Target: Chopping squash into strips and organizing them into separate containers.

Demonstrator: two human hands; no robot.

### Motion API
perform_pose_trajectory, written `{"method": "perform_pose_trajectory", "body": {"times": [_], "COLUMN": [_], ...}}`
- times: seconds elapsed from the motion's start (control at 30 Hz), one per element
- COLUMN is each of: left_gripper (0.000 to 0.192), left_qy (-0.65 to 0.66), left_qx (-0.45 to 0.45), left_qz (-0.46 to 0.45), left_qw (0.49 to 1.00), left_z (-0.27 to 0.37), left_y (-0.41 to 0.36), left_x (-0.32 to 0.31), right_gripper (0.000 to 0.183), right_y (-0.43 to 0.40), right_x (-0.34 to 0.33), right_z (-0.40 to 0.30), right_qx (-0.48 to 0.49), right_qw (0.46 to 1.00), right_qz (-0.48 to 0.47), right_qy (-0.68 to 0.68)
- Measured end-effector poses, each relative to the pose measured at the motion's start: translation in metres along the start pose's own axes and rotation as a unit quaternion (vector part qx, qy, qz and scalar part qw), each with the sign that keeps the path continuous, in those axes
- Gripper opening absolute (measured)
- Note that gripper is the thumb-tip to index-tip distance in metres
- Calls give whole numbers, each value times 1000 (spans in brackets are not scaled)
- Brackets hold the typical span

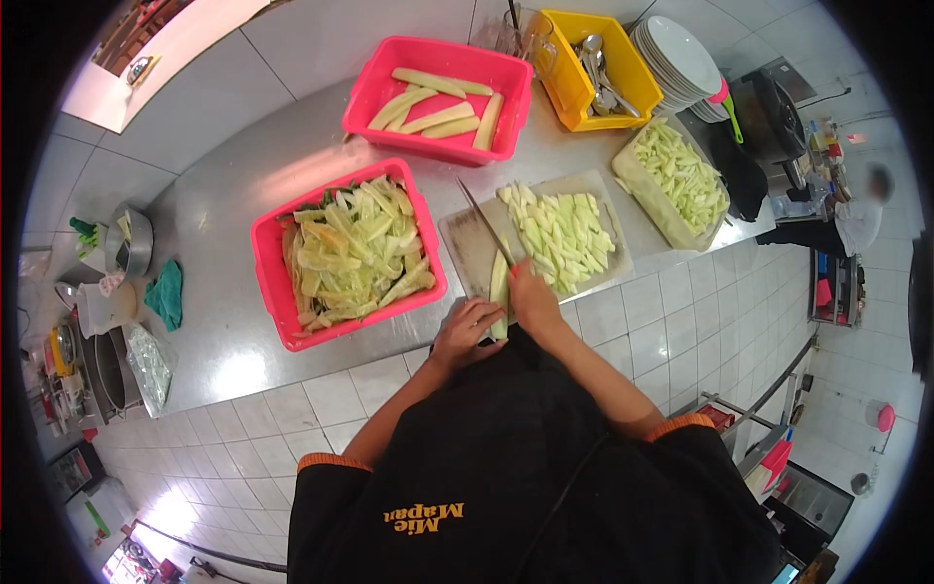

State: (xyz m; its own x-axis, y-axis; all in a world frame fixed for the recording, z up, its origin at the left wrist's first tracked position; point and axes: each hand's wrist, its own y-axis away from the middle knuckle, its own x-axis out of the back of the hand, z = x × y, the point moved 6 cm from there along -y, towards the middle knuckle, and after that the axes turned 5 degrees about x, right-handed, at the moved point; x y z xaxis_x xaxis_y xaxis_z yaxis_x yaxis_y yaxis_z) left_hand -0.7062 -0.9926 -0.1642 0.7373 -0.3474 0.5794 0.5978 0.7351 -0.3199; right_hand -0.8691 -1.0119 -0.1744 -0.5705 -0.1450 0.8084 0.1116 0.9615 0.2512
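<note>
My right hand point(535, 303) is closed on the handle of a kitchen knife point(483, 217), whose blade points up and to the left over the cutting board point(467, 244). Under my left hand point(467, 330) lies a long pale green vegetable piece point(499, 288), perhaps cucumber, at the board's near edge; its fingers hold the piece beside the knife. Many slanted slices point(562, 237) cover the right part of the board. To the left, a pink tub point(264, 281) holds peels and soft cores. Another pink tub point(438, 150), behind the board, contains several long peeled pieces.
A pale container point(627, 175) full of cut pieces stands right of the board. Behind it are a yellow bin point(576, 102) of cutlery and stacked white plates point(678, 55). A green cloth point(166, 292) and metal pots lie far left. A person point(861, 219) stands at the far right.
</note>
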Motion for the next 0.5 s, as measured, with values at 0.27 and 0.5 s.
{"method": "perform_pose_trajectory", "body": {"times": [0.27,0.5], "left_gripper": [57,57], "left_qy": [15,23], "left_qx": [-6,-2], "left_qz": [21,31], "left_qw": [1000,999], "left_z": [-1,-7], "left_y": [1,7], "left_x": [7,6], "right_gripper": [28,25], "right_y": [-9,53], "right_x": [45,39], "right_z": [-11,-23], "right_qx": [57,64], "right_qw": [998,998], "right_qz": [-14,-19], "right_qy": [-23,21]}}
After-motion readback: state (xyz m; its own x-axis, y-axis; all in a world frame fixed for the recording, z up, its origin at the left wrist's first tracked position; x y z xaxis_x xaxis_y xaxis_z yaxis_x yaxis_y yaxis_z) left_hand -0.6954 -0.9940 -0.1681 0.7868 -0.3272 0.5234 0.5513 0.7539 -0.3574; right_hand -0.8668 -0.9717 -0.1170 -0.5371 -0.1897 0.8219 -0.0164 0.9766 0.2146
